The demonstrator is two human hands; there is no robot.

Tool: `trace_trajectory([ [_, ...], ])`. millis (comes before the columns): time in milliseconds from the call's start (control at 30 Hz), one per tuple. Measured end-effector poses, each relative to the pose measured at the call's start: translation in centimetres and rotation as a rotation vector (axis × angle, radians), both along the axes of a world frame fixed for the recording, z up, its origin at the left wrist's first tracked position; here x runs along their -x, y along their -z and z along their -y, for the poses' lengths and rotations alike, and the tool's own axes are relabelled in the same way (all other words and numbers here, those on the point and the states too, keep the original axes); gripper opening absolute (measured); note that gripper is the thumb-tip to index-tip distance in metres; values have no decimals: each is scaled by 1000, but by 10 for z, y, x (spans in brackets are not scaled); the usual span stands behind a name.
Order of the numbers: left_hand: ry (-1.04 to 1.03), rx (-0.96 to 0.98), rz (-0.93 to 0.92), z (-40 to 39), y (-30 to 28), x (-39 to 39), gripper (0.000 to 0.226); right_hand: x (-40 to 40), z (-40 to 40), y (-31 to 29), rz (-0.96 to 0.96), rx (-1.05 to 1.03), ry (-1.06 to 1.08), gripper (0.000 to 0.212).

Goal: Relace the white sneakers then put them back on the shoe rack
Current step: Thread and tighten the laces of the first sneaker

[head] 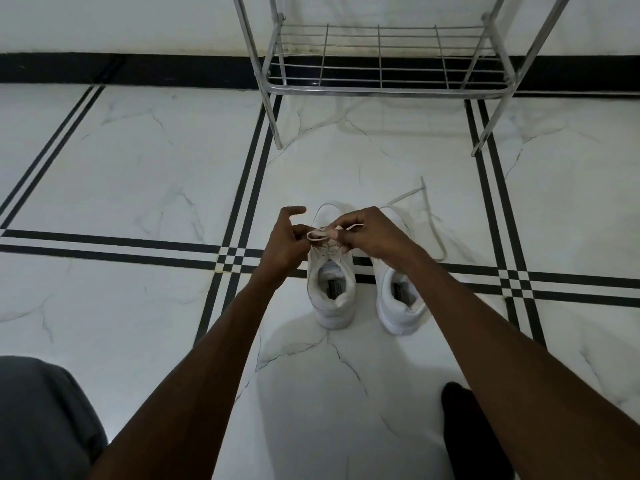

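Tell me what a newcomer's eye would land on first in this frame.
Mid-frame, the left hand and right hand pinch a lace loop over the left sneaker. Beside it the right sneaker has a loose lace trailing on the floor. A bare metal shoe rack stands beyond.

Glossy marble-look floor tiles [138,161]; shiny metal wire rack [381,64] at 12 o'clock; matt white sneakers [332,299], flat cloth lace [433,230].

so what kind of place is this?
Probably a home hallway or entry: a metal shoe rack against the wall, a marble-look tiled floor, and white sneakers on it.
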State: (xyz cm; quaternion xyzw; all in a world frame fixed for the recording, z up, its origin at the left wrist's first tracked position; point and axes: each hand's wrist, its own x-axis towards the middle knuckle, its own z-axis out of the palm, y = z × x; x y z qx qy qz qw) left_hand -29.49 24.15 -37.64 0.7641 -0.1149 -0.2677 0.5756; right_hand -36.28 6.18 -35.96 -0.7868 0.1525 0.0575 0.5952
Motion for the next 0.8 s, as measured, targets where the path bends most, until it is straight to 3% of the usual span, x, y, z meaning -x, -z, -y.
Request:
trace_trajectory([
  [133, -3, 29, 12, 3, -2, -1, 50, -6, 6, -5, 42, 457, -106, 10],
  [233, -5, 77, -10, 2, -2, 2, 47, -8, -2, -4, 147, 570, -86, 10],
  [367, -3, 132, -58, 0, 1, 4, 38, -5, -10, 2, 219, 534, 65, 4],
  [533, 70, 84, -24, 5, 1, 4, 50, -5, -17, 2, 199, 317, 207, 3],
  [700, 47, -169, 292, 6, 1, -2, 23, -1, -9, 0, 126, 177, 227, 12],
  [800, 26, -292, 442, 1, 1, -4, 20, 5, 2, 3, -1, 174, 273, 18],
])
